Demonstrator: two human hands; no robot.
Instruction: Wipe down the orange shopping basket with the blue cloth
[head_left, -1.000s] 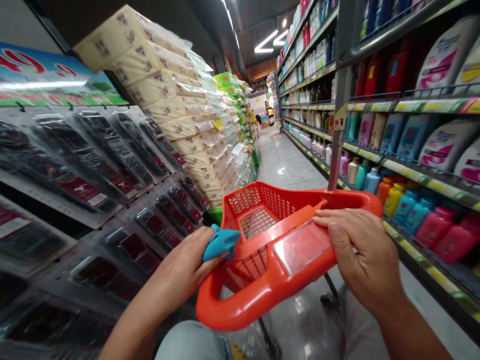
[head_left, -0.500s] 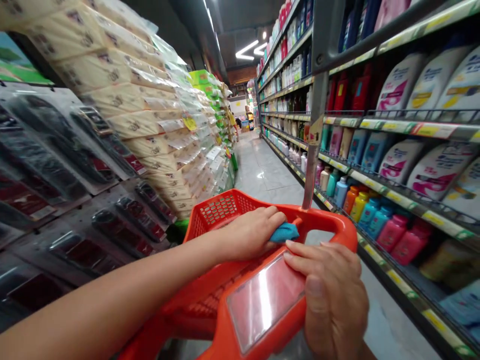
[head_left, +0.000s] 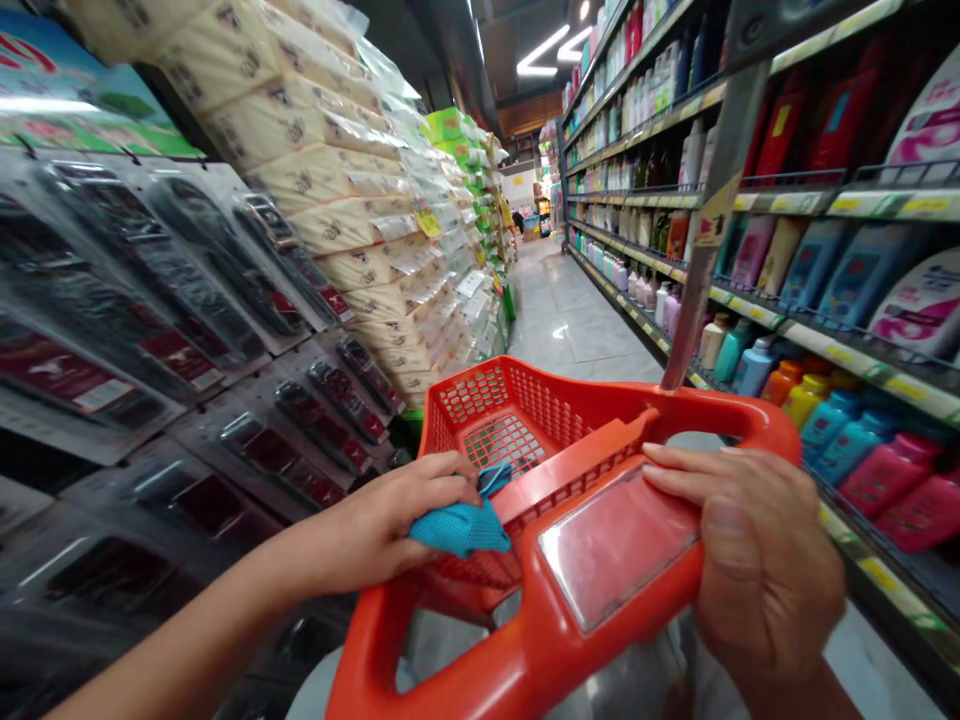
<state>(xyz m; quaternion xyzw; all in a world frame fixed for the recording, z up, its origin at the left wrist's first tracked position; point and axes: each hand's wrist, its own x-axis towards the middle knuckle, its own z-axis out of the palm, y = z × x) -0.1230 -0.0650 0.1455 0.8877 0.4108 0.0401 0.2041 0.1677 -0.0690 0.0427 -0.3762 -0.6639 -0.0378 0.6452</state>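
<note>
My left hand [head_left: 431, 510] is closed around a bunched blue cloth [head_left: 466, 528], near the left part of the inner edge of an orange-red plastic shopping basket cart [head_left: 592, 460]. A thin light cord or edge shows at the cloth's top. My right hand [head_left: 772, 560] grips the right side of the cart's handle, its fingertips lying on the clear-covered panel [head_left: 622, 545] set in it. The basket's perforated walls and grid floor are visible, with no goods seen inside.
Shelves of shampoo bottles [head_left: 847, 430] run along the right. To the left hang blister-packed belts [head_left: 292, 260], with stacked tissue packs [head_left: 360, 200] beyond. A metal post [head_left: 697, 260] rises by the cart's right rim. Ahead stretches a tiled aisle [head_left: 555, 310].
My left hand has moved with the cloth from the right end of the basket edge to the left. My right hand stays on the handle. The view has turned slightly left.
</note>
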